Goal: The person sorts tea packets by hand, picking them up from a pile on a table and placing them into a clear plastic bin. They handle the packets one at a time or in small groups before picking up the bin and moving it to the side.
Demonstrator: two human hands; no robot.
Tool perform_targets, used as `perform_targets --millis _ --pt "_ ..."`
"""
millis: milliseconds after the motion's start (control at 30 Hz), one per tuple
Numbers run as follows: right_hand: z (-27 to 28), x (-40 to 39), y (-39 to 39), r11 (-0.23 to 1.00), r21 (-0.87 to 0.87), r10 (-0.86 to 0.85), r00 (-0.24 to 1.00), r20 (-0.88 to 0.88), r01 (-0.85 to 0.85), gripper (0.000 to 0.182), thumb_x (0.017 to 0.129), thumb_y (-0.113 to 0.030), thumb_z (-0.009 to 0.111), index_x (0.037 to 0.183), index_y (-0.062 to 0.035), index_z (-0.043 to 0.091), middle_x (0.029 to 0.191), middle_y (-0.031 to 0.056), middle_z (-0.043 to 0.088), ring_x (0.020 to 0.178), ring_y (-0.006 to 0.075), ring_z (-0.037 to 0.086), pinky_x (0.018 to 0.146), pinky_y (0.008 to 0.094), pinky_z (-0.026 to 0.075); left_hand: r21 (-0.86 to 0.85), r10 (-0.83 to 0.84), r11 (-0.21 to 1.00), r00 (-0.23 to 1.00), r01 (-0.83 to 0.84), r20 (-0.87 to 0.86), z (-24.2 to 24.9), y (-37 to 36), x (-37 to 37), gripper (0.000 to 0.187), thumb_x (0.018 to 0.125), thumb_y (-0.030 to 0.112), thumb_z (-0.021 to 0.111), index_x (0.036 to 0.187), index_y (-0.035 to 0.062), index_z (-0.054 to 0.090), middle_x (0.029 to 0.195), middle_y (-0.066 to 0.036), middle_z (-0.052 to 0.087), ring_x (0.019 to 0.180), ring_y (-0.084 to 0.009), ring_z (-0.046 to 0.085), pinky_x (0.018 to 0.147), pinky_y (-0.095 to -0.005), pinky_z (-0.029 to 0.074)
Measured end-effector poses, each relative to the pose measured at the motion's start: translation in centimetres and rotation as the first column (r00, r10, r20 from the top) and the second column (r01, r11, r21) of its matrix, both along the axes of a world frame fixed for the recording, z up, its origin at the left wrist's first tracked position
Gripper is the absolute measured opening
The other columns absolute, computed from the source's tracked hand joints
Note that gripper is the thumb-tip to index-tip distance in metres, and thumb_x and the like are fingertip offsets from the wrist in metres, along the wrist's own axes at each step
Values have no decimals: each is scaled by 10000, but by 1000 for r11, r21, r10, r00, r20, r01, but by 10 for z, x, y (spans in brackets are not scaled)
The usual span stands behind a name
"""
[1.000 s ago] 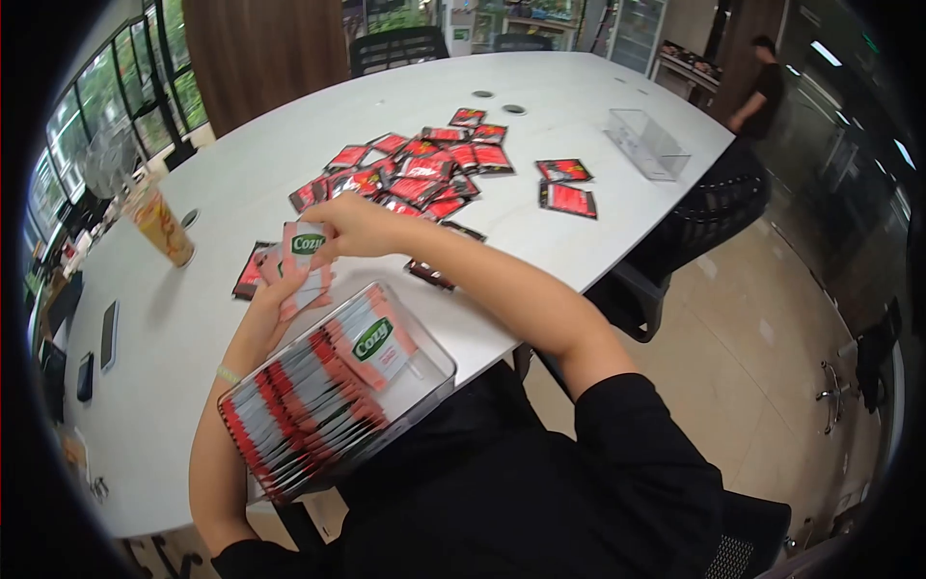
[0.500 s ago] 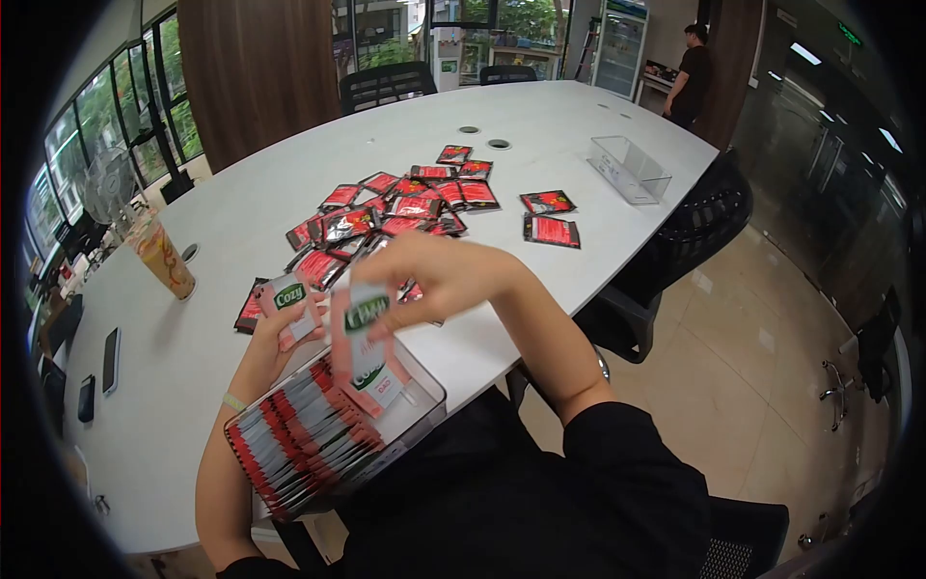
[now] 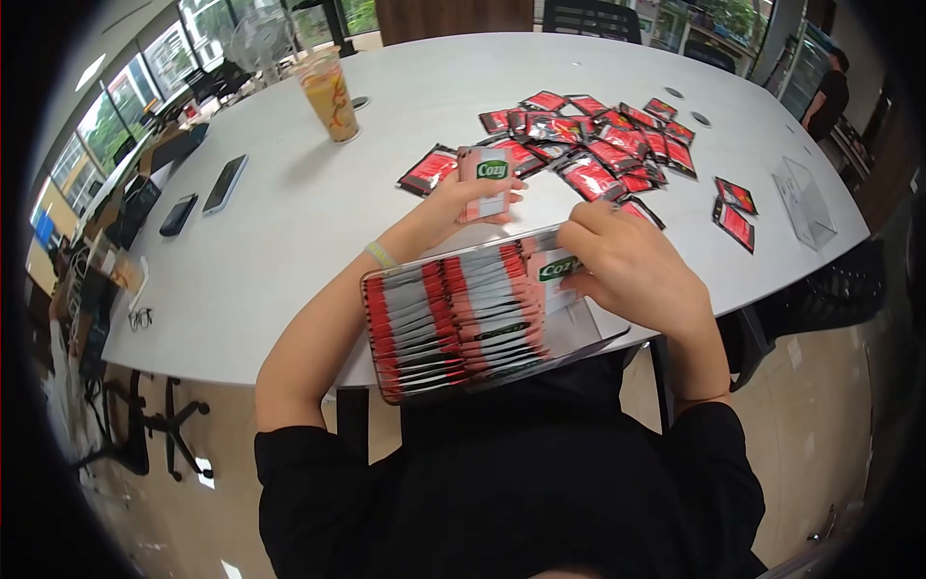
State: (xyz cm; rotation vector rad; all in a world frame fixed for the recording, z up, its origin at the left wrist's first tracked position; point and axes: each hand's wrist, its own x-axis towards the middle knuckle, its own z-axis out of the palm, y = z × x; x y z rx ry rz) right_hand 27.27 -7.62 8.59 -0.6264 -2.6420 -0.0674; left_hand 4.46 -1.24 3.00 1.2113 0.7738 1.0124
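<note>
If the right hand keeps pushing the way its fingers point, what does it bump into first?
The right hand points left, into the clear box. It would probably press first against the packed row of sachets standing there, since its grip is already on the endmost Cozy sachet. Depth is hard to judge.

White oval table (image 3: 289, 212). Red sachet pile (image 3: 598, 145) at 1 o'clock, two stray red sachets (image 3: 735, 212) at 2. Iced drink cup (image 3: 328, 92) at 11. Two phones (image 3: 203, 198) at 10. Empty clear box (image 3: 805, 203) at 3. Clear sachet-filled box (image 3: 463, 318) overhangs near edge.
</note>
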Motion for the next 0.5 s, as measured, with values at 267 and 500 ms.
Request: perform_targets --millis 267,500 --pt "6 -6 -7 996 21 -83 996 43 82 772 510 -90 783 1208 -88 454 1199 125 454 1037 306 499 815 394 420 -10 -91 996 995 91 28 -8 7 -4 397 865 196 566 1197 3 464 1138 -121 534 1072 -166 527 851 -292 478" --pt "28 -16 51 963 -217 161 987 -1 -157 725 608 -285 787 1211 -40 470 1083 162 567 1011 304 554 817 375 461 -69 -152 985 985 158 82 -14 14 -9 405 858 130 557 1223 23 418 1122 -120 525 1080 -189 528 871 -317 478"
